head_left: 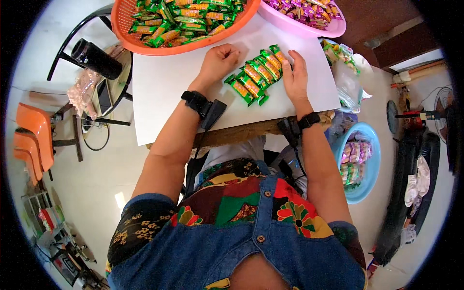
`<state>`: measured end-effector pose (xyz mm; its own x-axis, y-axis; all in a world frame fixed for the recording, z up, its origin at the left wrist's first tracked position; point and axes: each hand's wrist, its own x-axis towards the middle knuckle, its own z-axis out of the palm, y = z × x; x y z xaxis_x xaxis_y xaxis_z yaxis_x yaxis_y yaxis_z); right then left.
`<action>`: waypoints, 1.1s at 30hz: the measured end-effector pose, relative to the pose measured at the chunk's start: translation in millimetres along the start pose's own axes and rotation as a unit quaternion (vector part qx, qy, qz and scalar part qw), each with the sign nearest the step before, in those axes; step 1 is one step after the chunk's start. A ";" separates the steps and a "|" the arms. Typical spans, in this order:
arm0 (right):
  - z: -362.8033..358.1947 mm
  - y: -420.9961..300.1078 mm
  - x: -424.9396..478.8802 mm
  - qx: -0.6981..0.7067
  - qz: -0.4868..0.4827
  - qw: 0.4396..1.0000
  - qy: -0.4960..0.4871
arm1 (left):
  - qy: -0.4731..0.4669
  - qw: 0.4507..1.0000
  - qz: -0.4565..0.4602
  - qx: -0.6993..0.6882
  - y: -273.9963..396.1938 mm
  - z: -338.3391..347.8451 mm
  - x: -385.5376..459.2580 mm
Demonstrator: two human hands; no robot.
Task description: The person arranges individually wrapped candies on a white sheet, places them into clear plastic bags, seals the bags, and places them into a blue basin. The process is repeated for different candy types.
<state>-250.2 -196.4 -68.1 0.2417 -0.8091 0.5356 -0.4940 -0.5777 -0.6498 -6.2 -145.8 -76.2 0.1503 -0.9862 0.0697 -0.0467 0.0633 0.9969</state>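
Note:
A slanting row of several green-and-orange wrapped snack packets (255, 74) lies on the white tabletop (174, 98). At the row's right end, my right hand (295, 78) rests with its thumb beside the last packets and its fingers apart. My left hand (219, 61) is to the left of the row, fingers curled in; whether anything small is inside them cannot be told. Just beyond my left hand stands an orange plastic basket (121, 34) full of the same green packets. Beside it, a pink plastic basin (335, 30) holds purple-wrapped packets.
A light blue basin (375, 163) with bagged purple and green packets stands low at the right. Clear plastic bags (346, 81) are at the table's right edge. On a round stool at the left are a black bottle (96, 58) and a phone (104, 96). Orange chairs (34, 134) stand farther left.

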 end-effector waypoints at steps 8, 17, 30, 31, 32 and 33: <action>-3.2 -0.7 -13.2 -0.018 0.006 0.997 0.075 | -0.045 0.999 -0.022 0.015 28.3 -11.2 -13.4; -13.0 -2.9 -32.6 0.012 0.027 0.995 0.100 | -0.104 0.909 0.202 0.350 55.1 -6.4 -86.7; -8.4 -4.6 -29.9 -0.033 -0.005 0.995 0.092 | -0.107 0.812 0.241 0.521 73.9 11.9 -98.6; -8.2 -3.8 -30.0 -0.032 -0.010 0.995 0.099 | -0.094 0.806 0.255 0.526 72.9 11.6 -99.7; -7.7 -3.0 -30.0 -0.030 -0.014 0.994 0.105 | -0.082 0.799 0.268 0.532 72.1 11.4 -100.1; -7.5 -3.7 -30.7 -0.029 -0.019 0.993 0.110 | -0.080 0.798 0.267 0.534 72.4 11.2 -100.8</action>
<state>-262.1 -168.6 -78.1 0.0761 -0.7409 0.6673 -0.5363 -0.5946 -0.5990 -35.8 -43.6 -11.5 -0.2966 -0.8745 0.3838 -0.8902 0.3986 0.2204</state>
